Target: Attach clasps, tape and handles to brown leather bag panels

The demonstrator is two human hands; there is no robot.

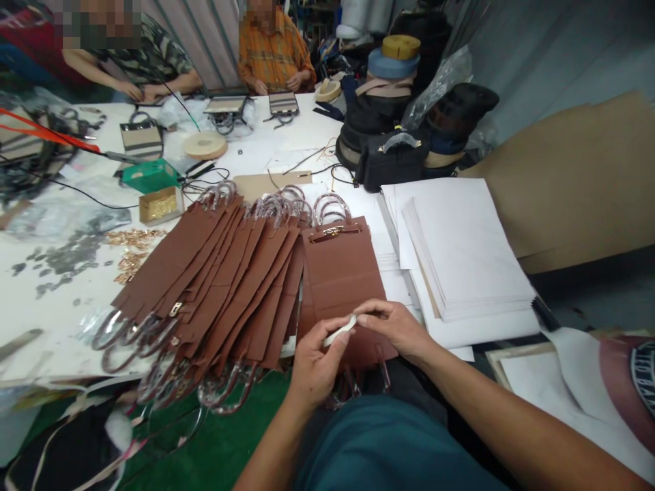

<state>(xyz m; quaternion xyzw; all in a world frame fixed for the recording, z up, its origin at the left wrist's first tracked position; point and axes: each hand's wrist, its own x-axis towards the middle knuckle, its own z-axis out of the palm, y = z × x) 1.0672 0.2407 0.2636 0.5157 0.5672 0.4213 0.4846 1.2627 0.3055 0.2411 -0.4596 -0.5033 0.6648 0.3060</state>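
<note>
Our left hand (313,365) pinches a strip (338,334) over the brown panel (340,262), presumably to steady it; our right hand (399,331) meets its tip, pinch unclear; other panels (220,273) fan out left of that panel, likely for easy reach.

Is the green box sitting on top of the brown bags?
No, the green box is on the white table, beyond the brown bags.

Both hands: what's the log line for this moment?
left hand: pinches white strip | right hand: fingertips at strip's end | below: brown panel | beside: brown pile
</note>
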